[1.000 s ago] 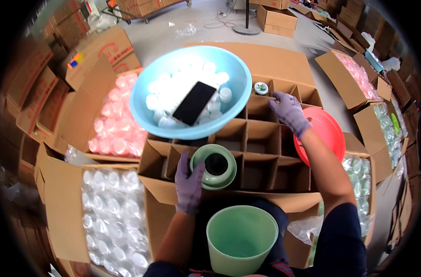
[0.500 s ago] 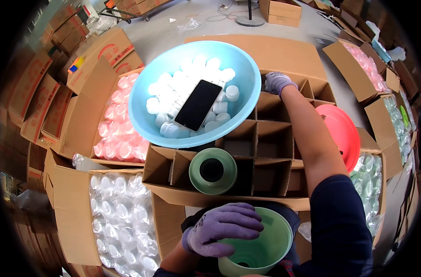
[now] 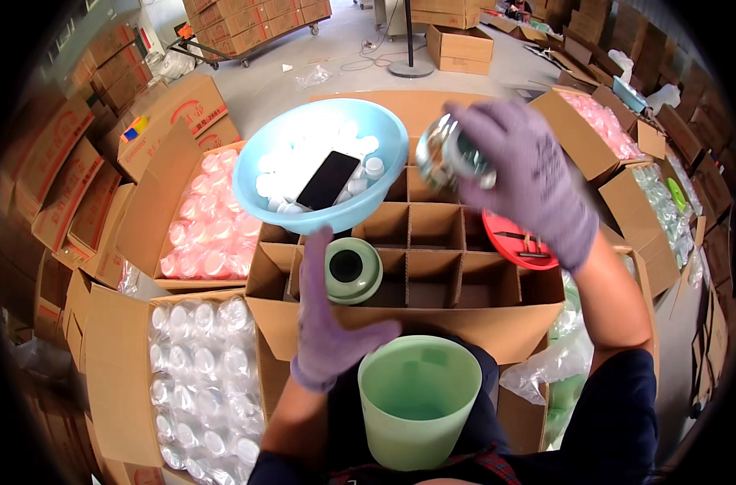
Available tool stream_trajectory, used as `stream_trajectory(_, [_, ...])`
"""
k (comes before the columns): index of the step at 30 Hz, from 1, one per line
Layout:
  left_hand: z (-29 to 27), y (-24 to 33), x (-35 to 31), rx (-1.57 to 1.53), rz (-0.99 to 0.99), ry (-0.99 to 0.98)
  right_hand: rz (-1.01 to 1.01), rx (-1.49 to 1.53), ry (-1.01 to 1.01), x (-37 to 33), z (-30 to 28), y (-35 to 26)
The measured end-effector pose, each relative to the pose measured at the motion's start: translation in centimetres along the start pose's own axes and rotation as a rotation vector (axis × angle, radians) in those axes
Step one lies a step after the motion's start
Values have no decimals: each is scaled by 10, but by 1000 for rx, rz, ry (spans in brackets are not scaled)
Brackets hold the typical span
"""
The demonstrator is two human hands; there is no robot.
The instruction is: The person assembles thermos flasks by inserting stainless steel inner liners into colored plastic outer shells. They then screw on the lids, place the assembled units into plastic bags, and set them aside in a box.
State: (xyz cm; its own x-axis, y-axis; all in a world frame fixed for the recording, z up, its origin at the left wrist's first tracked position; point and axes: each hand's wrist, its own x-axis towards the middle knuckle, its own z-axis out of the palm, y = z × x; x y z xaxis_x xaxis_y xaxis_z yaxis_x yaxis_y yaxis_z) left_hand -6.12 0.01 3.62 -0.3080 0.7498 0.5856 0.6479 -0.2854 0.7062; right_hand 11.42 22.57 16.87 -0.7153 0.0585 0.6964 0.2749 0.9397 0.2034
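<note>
In my right hand (image 3: pixel 525 170), raised over the far right of the divided box, is a shiny silvery rounded object like a flask liner (image 3: pixel 442 158). Motion blurs that hand, and its fingers cover part of the object. My left hand (image 3: pixel 328 319) holds nothing; its fingers are spread, just above and left of a pale green, open-topped cylindrical shell (image 3: pixel 420 412). The shell stands upright between my legs. Beyond the left hand, a round green part with a dark centre (image 3: pixel 358 279) sits in the divided cardboard box (image 3: pixel 400 319).
A blue basin (image 3: pixel 259 212) of white caps, with a black phone (image 3: pixel 329 179) on them, rests over the box's far left. A red dish (image 3: pixel 529 257) with small tools sits right. Around are cartons of bagged pink parts (image 3: pixel 202 210), clear parts (image 3: pixel 198 372) and green parts (image 3: pixel 570 323).
My right hand has come up out of the box's far side with the silvery object. My left hand has moved left off the green shell, its fingers now pointing upward. The view has tilted up.
</note>
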Motion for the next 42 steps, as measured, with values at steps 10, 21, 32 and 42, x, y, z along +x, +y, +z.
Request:
stream_trajectory(10, [8,35,11,-242,-41,109,543,1010,126,-94,-1,-103])
stream_trajectory(21, [-72,68,-89,-284,-358,-437,1017,1807,7,-172,6,-70])
stream_trajectory(32, [-50,113,-207,-73,-287,-541,549,1269,-614,-250,-92,-107])
stream_trajectory(42, [-35,125,-187,-450,-199,-606,1293,1323,-416,-394,-128,-224])
